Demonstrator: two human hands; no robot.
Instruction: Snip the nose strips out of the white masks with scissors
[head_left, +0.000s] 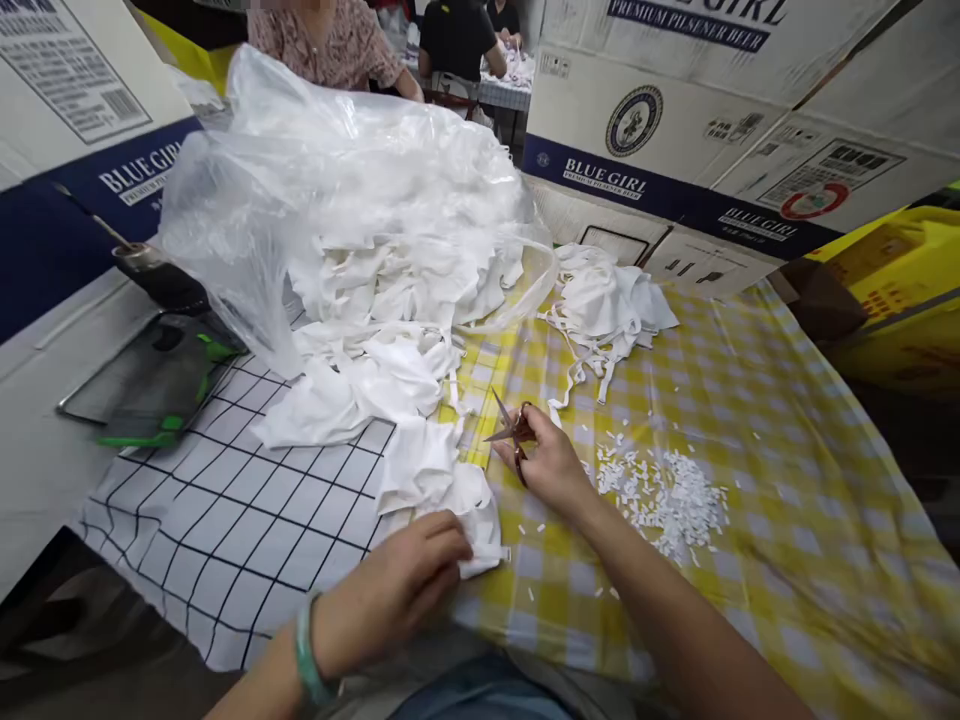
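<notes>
holds spread-bladed scissors point(514, 430) in curled right hand point(553, 467); half-curls left hand point(424, 568) over white fabric point(478, 505), with unclear grip; could nick it by snipping too close.

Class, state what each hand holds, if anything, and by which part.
The right hand holds the scissors by their handle loops. The left hand is at the edge of a white cloth; whether the cloth is gripped cannot be told.

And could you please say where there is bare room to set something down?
Two patches look bare: the yellow checked cloth right of the white clippings, and the black-lined white cloth left of the left hand. Crowded: the back and middle, under the plastic bag and white garments.
</notes>
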